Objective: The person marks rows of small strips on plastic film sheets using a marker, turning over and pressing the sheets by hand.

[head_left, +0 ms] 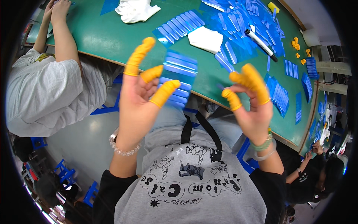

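Observation:
My left hand (140, 93), with yellow finger cots on thumb and fingers, grips the edge of a blue film sheet (191, 79) between thumb and a finger; its forefinger sticks up free. Several pale, glossy strips lie side by side across this sheet, slightly blurred. My right hand (251, 102), also in yellow cots, is closed in a pinch by the table's near edge. A small dark blue bit (220, 86) shows at its thumb tip, too blurred to name. Just beyond these fingers a loose clear blue strip (223, 62) lies on the green table (100, 37).
Beyond my hands are a strip-covered sheet (181, 26), a white cloth (205, 39), a black-and-white marker (261, 45) and a heap of blue strips (242, 22). More sheets (278, 95) and yellow finger cots (295, 44) lie rightward. Another person (56, 86) sits at left.

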### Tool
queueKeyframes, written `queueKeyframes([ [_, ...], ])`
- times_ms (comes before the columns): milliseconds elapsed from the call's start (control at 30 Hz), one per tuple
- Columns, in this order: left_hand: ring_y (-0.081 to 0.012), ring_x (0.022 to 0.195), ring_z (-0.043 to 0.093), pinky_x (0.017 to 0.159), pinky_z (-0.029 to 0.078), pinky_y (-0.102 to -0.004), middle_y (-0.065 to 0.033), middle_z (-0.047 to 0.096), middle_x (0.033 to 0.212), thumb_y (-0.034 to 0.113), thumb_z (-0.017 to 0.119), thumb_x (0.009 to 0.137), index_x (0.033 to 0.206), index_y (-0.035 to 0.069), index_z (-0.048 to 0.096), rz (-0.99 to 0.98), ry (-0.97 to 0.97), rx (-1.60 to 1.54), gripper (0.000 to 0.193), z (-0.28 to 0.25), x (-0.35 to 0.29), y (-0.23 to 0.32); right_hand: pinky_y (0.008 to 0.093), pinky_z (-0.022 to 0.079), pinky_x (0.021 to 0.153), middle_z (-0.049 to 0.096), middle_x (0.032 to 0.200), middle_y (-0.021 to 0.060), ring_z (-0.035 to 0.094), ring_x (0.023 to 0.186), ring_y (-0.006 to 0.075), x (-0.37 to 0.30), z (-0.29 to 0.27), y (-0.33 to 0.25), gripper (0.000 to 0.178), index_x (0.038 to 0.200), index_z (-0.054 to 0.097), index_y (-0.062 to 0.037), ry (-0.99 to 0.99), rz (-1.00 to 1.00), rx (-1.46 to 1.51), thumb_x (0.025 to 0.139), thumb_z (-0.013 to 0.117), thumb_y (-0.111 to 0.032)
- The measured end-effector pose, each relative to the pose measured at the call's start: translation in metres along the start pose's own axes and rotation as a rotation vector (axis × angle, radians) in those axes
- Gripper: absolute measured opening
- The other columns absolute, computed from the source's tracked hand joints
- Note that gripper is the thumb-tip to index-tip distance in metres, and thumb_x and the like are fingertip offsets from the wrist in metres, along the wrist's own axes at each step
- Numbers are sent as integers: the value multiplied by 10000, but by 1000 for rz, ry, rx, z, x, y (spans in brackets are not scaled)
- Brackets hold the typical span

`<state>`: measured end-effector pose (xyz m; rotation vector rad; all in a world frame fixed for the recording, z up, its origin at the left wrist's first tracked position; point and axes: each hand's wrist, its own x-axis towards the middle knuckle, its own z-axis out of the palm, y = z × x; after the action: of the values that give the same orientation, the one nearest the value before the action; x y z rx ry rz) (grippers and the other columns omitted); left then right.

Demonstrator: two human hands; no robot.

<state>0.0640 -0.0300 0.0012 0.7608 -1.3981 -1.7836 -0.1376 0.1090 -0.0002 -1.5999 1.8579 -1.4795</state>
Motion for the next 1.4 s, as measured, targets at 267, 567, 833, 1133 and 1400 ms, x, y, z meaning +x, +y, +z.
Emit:
queueKeyframes([
  [267,-210,1101,659,954,545,-347,-184,660,1196,-150,681,844,1569,64,135,78,-215,-156,933,47,4,15,230,567,756,481,1404,224,663,905,133,47,-26,-56,868,1514,300,1,-174,287,420,786,756,117],
  [567,-232,1075,676,979,533,-384,-195,670,1169,-152,712,811,1561,30,119,134,-314,-34,973,64,0,25,236,576,746,549,1230,175,686,791,119,38,-46,-69,887,1518,303,-16,-70,331,326,771,762,120],
  [833,-269,1121,666,986,528,-416,-220,647,1233,-157,746,770,1554,5,122,43,-318,-236,1015,70,-5,24,240,585,761,523,1307,206,686,803,120,34,-61,-67,917,1522,299,-19,-111,354,447,752,774,129],
  [1133,-248,1116,668,948,559,-377,-198,462,1488,-173,729,778,1519,-34,221,65,-375,-149,909,74,-2,20,242,588,775,495,1361,201,677,850,112,33,-60,-74,890,1509,299,6,-110,277,355,761,765,128],
  [1400,-214,1053,689,905,584,-339,-178,432,1515,-156,718,804,1478,-55,303,111,-278,-29,798,78,-8,27,249,590,771,479,1395,219,680,884,137,25,-62,-68,863,1505,302,10,-93,284,192,781,760,105],
])
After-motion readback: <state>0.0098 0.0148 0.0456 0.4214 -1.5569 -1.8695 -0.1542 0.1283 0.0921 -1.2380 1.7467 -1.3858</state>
